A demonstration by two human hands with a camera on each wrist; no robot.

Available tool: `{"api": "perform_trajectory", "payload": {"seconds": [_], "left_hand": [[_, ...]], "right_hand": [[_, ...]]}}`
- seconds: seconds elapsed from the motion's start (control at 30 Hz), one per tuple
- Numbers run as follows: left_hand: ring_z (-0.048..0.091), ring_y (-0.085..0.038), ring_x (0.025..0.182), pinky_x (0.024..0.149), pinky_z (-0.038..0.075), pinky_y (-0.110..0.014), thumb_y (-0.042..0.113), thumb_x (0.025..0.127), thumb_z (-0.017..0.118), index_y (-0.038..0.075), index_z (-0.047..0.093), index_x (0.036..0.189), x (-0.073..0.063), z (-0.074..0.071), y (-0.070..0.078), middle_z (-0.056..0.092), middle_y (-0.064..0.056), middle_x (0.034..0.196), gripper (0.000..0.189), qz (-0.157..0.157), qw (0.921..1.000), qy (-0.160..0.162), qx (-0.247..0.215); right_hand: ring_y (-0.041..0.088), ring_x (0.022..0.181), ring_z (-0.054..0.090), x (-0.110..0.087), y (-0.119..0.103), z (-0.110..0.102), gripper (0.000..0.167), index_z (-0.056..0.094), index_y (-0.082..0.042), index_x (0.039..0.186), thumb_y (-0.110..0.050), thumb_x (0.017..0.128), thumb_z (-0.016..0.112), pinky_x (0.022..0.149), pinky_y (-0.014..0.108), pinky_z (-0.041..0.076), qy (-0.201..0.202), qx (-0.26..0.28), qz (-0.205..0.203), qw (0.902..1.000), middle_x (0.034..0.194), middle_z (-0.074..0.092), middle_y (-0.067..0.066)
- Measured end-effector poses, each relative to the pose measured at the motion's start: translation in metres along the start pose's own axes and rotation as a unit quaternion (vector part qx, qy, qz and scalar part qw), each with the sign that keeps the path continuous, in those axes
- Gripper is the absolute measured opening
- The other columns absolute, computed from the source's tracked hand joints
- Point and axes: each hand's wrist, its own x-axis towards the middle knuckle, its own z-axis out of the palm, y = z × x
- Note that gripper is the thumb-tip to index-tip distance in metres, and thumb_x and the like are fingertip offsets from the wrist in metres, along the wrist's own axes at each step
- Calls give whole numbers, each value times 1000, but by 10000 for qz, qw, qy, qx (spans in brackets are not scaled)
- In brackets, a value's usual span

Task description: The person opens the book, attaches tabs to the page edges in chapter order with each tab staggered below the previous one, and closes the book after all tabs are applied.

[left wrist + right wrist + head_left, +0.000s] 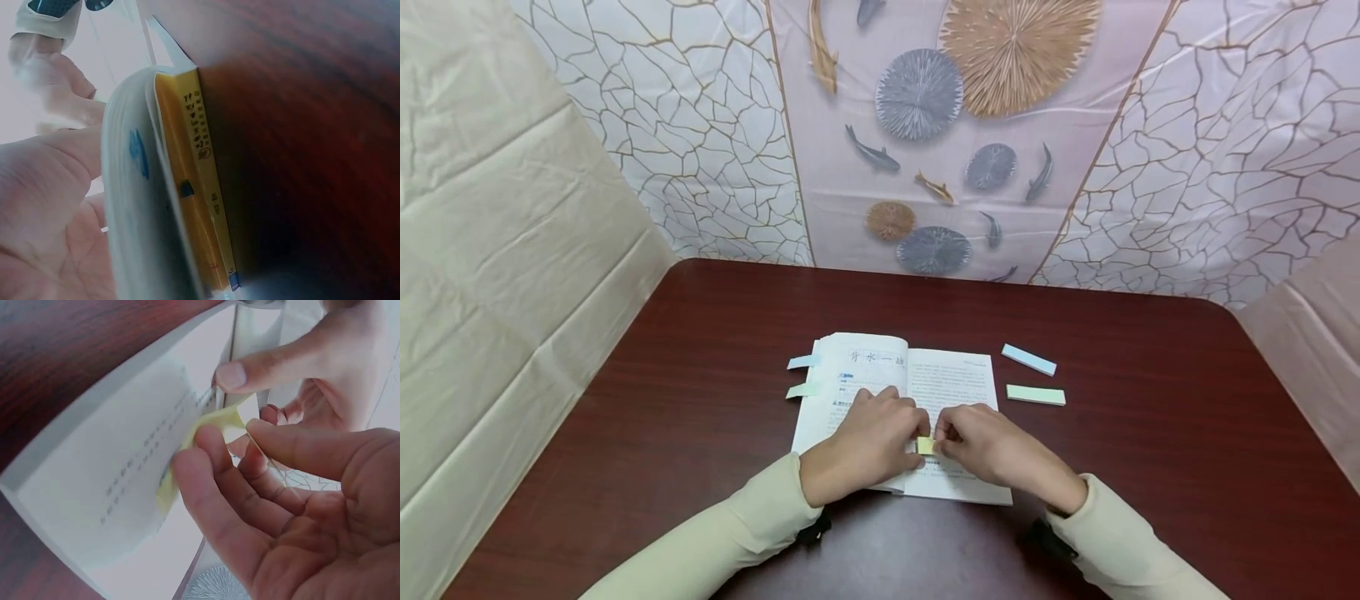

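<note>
An open book (955,375) lies on the table with printed pages up. Over its lower middle, both hands meet at a small pad of yellow sticky notes (926,446). My left hand (876,437) has its fingers bent and holds the pad's left end, its thumb below. With thumb and fingertips, my right hand (988,443) pinches the pad's other end. In the right wrist view, a yellow strip (215,420) bends along the right fingers (200,475), close to the left thumb (231,375). The left wrist view shows the book's page edges (134,187) beside the left palm.
A blue sticky tab (802,362) and a green sticky tab (802,390) stick out from the book's left edge. Right of the book lie a blue note pad (1028,359) and a green note pad (1036,395). The dark red table (700,350) meets a patterned cloth behind.
</note>
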Motion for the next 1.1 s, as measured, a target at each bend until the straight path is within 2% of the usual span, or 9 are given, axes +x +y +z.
{"api": "perform_trajectory", "payload": {"seconds": [0.27, 0.6, 0.73, 0.83, 0.97, 1.1], "left_hand": [[54, -10, 80, 67, 36, -33, 36, 81, 91, 26, 78, 92, 1, 2, -1, 62, 15, 80, 20, 19, 9999, 99, 34], [55, -12, 78, 65, 37, -33, 36, 81, 91, 25, 78, 89, 2, 3, -3, 65, 14, 79, 19, 56, 9998, 184, 109], [56, -12, 79, 64, 37, -33, 34, 82, 91, 25, 79, 89, 3, 4, -2, 70, 13, 83, 16, 44, 9998, 176, 107], [56, -13, 79, 64, 38, -33, 33, 82, 90, 24, 81, 91, 4, 4, -2, 72, 12, 85, 15, 28, 9999, 147, 33], [56, -12, 80, 66, 38, -34, 31, 82, 91, 24, 82, 92, 5, 3, -3, 73, 11, 85, 15, -71, 9999, 97, -101], [55, -12, 80, 66, 37, -34, 31, 82, 92, 24, 82, 92, 3, 3, -5, 72, 12, 84, 16, -199, 9996, 36, -216]], "right_hand": [[11, 71, 50, -2, 3, -12, 15, 67, -13, 87, -5, 100, 67, 63, 26, 41, -453, 382, -32, 9982, 79, 59, -5], [10, 68, 45, -3, 8, -19, 13, 66, -12, 89, -10, 102, 67, 60, 25, 36, -805, 736, -185, 9939, 77, 56, -5], [10, 71, 47, -5, 14, -20, 14, 67, -13, 88, -10, 101, 68, 63, 25, 38, -750, 917, -176, 9928, 77, 58, -7], [11, 74, 54, -12, 24, -23, 13, 70, -11, 88, -5, 100, 67, 66, 26, 46, -630, 1272, -159, 9897, 78, 62, -6], [18, 73, 61, -24, 42, -31, 10, 71, -5, 92, -3, 100, 66, 64, 31, 55, -352, 1821, -13, 9827, 78, 66, 1], [21, 72, 60, -32, 61, -36, 8, 69, -5, 95, -8, 102, 66, 59, 31, 52, -307, 1992, 177, 9793, 77, 64, 4]]}}
